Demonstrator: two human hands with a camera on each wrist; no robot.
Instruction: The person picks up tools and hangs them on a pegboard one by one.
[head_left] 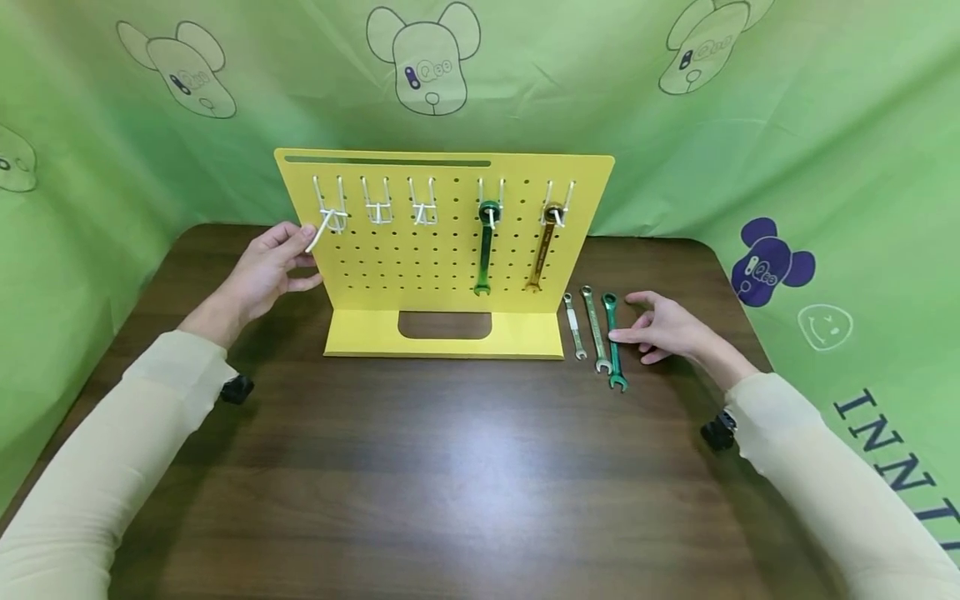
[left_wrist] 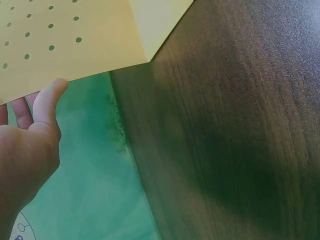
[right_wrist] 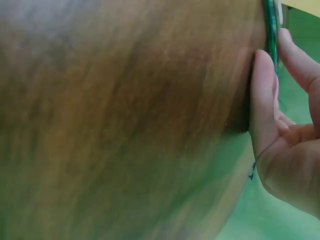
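Note:
My left hand [head_left: 266,267] holds the left edge of a yellow pegboard [head_left: 442,287], its fingertips by the leftmost white hook [head_left: 330,218]. In the left wrist view, some of its fingers pass behind the board. Over on the right, my right hand [head_left: 663,329] is at a green combination wrench [head_left: 615,367] lying on the table, with a fingertip over its shaft and the digits spread. Beside that wrench lie a silver wrench [head_left: 595,329] and a smaller one [head_left: 573,329] with a white label. A green wrench [head_left: 486,250] and a bronze wrench [head_left: 542,254] hang from hooks on the board.
Two more white hooks, a second [head_left: 377,204] and a middle one [head_left: 422,204], carry no wrench. The board's foot [head_left: 360,333] stands on a dark wooden table [head_left: 420,467]. A green printed cloth [head_left: 570,75] surrounds the table's back and sides.

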